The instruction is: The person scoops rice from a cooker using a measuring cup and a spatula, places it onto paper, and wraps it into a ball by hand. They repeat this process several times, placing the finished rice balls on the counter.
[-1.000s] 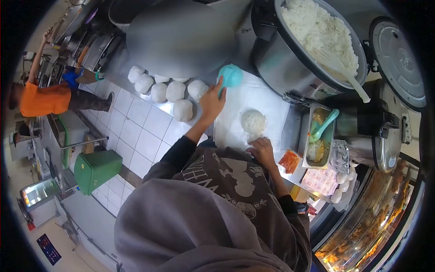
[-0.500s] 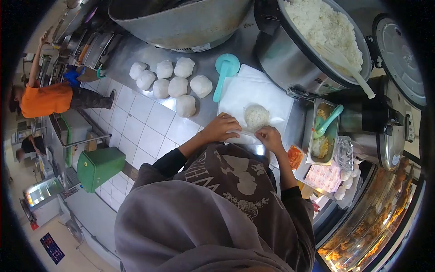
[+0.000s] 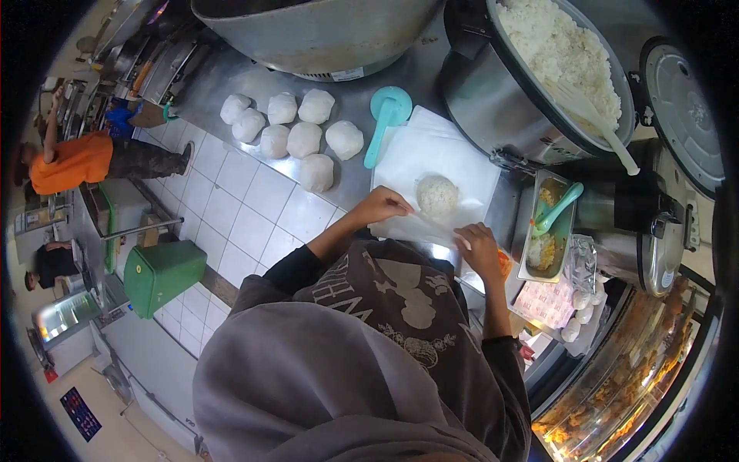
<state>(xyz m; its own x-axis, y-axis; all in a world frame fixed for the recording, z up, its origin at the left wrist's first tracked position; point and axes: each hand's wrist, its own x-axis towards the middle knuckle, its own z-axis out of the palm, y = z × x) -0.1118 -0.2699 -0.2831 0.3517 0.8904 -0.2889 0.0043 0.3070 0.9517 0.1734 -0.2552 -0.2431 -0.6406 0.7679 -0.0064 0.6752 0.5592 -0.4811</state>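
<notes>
Currently, near edge of wrapping paper point(image 3: 431, 157) is pinched by L hand point(image 3: 377, 208) & R hand point(image 3: 480, 250); rice mound point(image 3: 437, 195) is bordered w/ bare space beyond.

A compact, rounded mound of cooked white rice point(image 3: 437, 195) sat on the uppermost thin white paper sheet point(image 3: 412, 165), dome side up and closer to the sheet's near edge than its far one. The sheet lay nearly flat over other white sheets, their far corners showing unevenly beneath it, while its near edge was raised in a translucent, slanting strip just beside the rice.
</notes>
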